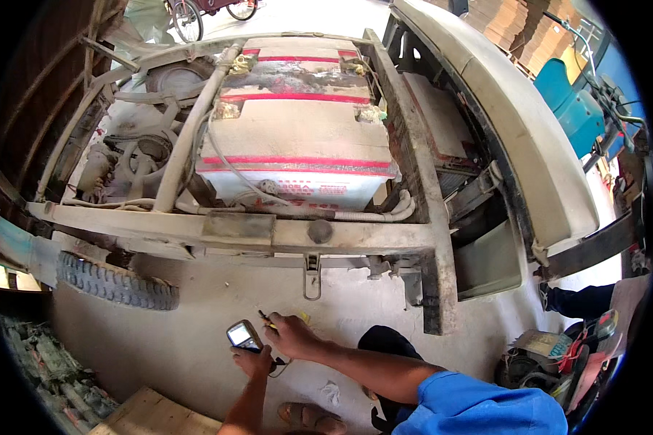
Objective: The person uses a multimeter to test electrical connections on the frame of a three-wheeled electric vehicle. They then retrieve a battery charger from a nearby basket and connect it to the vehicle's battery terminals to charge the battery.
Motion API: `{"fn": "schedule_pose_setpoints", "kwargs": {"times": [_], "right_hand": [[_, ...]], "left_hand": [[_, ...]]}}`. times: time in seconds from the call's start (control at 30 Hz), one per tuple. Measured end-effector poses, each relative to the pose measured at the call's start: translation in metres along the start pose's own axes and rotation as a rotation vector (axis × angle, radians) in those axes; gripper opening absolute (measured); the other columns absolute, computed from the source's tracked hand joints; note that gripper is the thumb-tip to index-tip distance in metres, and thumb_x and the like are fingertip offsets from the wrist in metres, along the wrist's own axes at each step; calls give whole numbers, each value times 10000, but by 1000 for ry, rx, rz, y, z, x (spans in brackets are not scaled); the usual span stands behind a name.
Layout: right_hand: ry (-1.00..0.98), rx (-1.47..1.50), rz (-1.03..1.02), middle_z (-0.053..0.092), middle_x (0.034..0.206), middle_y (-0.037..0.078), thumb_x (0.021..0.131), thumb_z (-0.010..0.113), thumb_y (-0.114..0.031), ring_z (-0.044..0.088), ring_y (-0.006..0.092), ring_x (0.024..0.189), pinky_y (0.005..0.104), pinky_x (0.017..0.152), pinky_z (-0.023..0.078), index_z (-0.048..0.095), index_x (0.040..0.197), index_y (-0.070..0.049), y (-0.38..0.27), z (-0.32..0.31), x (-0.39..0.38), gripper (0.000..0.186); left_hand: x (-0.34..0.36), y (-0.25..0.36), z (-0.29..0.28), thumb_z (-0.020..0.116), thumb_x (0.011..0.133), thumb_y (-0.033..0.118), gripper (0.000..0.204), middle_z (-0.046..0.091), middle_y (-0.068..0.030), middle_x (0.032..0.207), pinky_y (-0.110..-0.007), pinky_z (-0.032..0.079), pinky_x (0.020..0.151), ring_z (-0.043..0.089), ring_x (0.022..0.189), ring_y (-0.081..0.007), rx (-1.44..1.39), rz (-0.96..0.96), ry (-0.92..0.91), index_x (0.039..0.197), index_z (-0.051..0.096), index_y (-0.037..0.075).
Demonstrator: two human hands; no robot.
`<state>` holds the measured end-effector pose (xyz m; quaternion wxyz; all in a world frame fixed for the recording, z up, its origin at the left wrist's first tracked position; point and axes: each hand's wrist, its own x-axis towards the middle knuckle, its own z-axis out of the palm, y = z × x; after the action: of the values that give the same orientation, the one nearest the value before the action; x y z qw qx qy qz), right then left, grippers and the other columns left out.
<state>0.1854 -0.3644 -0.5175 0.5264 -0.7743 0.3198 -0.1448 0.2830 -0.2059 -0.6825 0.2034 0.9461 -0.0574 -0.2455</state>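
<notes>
In my left hand (255,360) is a small handheld meter (244,336) with a lit screen and a dark case. My fingers wrap its lower end. Beside it, my right hand (292,338) grips a thin black-and-yellow probe (265,319), its tip pointing away from me. A thin cable (283,368) loops below the hands. Ahead of both hands stands an open vehicle frame (370,235) holding large dusty white batteries (297,134) with red stripes. Neither hand touches the frame or the batteries.
A metal latch (312,279) hangs from the frame's near rail. At left are a tyre (116,283) and a heap of dirty parts (51,362). The tilted seat (522,123) stands right of the batteries. A wooden board (152,413) lies lower left; a red-and-black machine (580,355) sits right.
</notes>
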Motion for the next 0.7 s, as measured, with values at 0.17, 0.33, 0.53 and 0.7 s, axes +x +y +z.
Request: {"fn": "schedule_pose_setpoints", "kwargs": {"times": [0.17, 0.33, 0.53, 0.7], "right_hand": [[27, 34, 59, 618, 732, 243, 914, 588, -228, 619, 451, 714, 502, 617, 467, 539, 913, 18, 16, -6, -36, 252], [24, 124, 257, 619, 752, 234, 935, 557, -293, 610, 455, 750, 498, 642, 457, 531, 929, -6, -31, -43, -95, 288], [-38, 76, 301, 612, 780, 272, 937, 525, -357, 589, 487, 801, 538, 696, 441, 518, 966, -9, -99, -100, -169, 349], [-48, 135, 314, 607, 774, 310, 937, 520, -370, 586, 509, 792, 553, 683, 440, 512, 969, 15, -184, -160, -210, 387]], "left_hand": [[-67, 12, -70, 818, 565, 309, 1117, 458, -288, 1200, -507, 383, 1022, 454, 1133, -452, 2, 33, -27, 1403, 201, -97], [-126, 19, -131, 838, 557, 262, 1040, 464, -290, 1195, -511, 383, 991, 447, 1137, -456, -77, 212, 29, 1355, 276, -99], [-229, 95, -218, 833, 595, 291, 1118, 362, -353, 1353, -465, 300, 1100, 360, 1285, -466, -21, 126, -65, 1392, 197, -167], [-309, 152, -287, 849, 613, 307, 1137, 335, -344, 1384, -447, 295, 1108, 343, 1310, -447, -55, 182, -121, 1401, 178, -165]]}}
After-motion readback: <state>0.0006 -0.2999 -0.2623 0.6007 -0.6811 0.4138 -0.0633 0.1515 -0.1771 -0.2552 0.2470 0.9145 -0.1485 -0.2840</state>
